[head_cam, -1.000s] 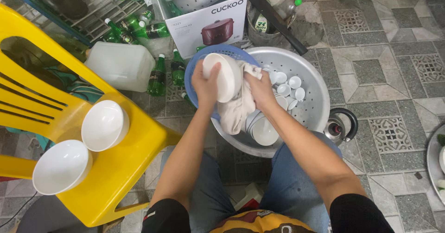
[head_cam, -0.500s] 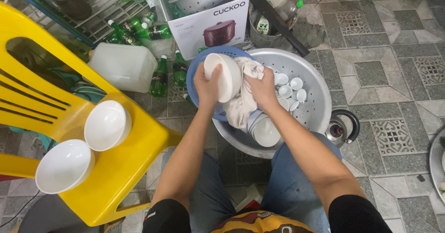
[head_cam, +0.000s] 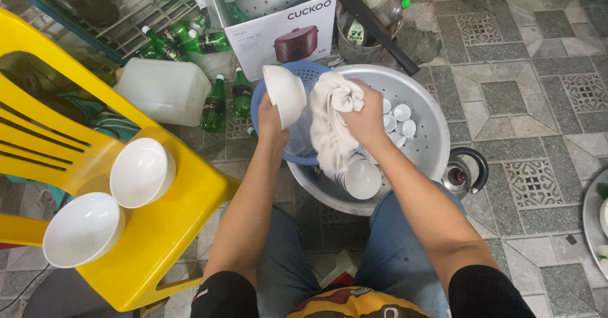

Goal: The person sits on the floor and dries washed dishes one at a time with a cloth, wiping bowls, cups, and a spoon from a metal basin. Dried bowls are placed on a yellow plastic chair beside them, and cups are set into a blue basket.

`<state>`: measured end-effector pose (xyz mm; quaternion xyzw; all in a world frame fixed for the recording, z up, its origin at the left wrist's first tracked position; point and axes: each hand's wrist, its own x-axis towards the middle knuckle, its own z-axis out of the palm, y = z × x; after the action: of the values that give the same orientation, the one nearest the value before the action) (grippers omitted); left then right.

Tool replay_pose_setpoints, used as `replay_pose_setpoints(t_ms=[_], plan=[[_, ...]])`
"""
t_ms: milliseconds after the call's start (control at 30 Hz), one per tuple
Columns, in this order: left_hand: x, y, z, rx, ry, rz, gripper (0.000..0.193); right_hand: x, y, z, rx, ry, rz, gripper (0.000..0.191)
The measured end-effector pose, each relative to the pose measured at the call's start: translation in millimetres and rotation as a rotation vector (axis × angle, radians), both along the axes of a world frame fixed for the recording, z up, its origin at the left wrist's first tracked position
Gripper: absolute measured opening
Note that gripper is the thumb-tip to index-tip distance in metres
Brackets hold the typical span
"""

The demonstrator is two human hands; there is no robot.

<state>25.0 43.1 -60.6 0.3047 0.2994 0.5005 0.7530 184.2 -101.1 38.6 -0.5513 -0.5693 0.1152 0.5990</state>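
Over grey patterned floor tiles (head_cam: pixel 506 96) (metal basin (head_cam: pixel 430 134) below), hands hold bowl (head_cam: pixel 285 93), cloth (head_cam: pixel 332 125)

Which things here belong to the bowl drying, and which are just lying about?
In use: left hand, white bowl, right hand, cloth, metal basin, dried bowls on yellow chair.
Lying about: green bottles, plastic jug, cardboard box, kettle.

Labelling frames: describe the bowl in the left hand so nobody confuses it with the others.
Find the big metal basin on the tiled floor, with the blue colander at its left edge. Above that colander, the left hand holds a white bowl on its side; the chair's two bowls sit flat.
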Motion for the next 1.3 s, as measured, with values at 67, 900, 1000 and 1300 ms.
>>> replay_pose_setpoints(t_ms=[67,900,1000,1300], plan=[[5.5,-6.3,-2.9,0.034,0.025,-0.084,0.033,-1.6,-2.4,11.1,0.112,-0.185,-0.035,0.032],[-3.0,3.5,2.8,-0.042,-0.124,0.096,0.037,23.8,19.1,-21.0,-0.152,0.141,-0.137,0.024],[0.8,-0.8,6.2,-0.002,-0.036,0.125,0.035,21.6,5.7,4.3,-0.017,-0.114,-0.186,0.025],[41.5,-61.5,29.1,0.496,0.399,0.058,0.030,-21.9,10.9,-7.3,-0.010,-0.895,-0.303,0.044]])
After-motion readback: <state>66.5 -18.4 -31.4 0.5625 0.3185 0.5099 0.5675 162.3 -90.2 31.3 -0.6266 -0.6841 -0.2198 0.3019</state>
